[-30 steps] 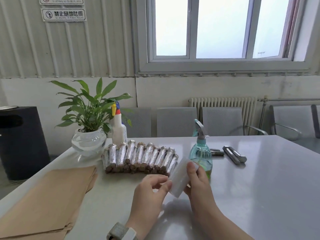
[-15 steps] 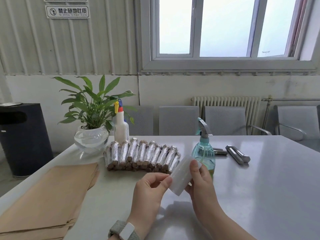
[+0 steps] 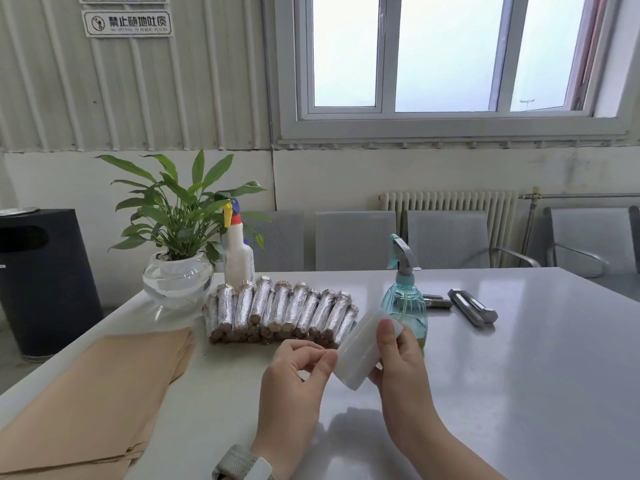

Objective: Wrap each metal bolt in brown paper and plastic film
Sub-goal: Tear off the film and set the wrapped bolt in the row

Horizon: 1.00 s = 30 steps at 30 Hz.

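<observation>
Above table (image 3: 485, 375) — right hand (image 3: 401, 365) grips film roll (image 3: 360, 348); left hand (image 3: 294, 379) pinches its edge.

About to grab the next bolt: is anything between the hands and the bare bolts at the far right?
Partly. The green spray bottle stands just beyond the right hand, left of the bolts. Both hands are busy with the film roll, the left hand at its edge. The table right of the bottle looks open.

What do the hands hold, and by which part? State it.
The right hand grips the roll of plastic film around its side, thumb across the front. The left hand pinches at the roll's lower edge.
</observation>
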Available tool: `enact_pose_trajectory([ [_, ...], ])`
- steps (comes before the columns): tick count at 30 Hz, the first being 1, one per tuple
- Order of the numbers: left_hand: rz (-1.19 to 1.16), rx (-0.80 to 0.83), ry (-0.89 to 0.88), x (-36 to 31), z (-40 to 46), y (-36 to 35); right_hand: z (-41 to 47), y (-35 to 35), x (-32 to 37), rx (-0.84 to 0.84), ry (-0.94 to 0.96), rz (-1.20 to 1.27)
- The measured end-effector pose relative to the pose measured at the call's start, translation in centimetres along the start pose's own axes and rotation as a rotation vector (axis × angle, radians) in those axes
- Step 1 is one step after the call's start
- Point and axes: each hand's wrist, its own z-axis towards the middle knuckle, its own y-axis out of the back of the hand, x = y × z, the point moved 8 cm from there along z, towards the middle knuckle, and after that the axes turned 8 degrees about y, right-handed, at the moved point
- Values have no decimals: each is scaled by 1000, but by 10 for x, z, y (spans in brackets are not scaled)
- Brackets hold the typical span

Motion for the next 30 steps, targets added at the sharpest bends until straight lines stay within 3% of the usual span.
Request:
enact_pose_trajectory([
  [4, -100, -3, 64, 4, 2, 2, 0, 1, 0, -13, 3, 5],
  [10, -418, 172, 445, 30, 0, -11, -1, -1, 4, -6, 9, 4],
  [16, -606, 252, 648, 42, 0, -21, -5, -10, 16, 49, 67, -72],
  [23, -368, 271, 495, 32, 3, -17, -5, -12, 22, 78, 100, -91],
  [30, -68, 117, 195, 17, 14, 3, -2, -6, 16, 66, 83, -69],
])
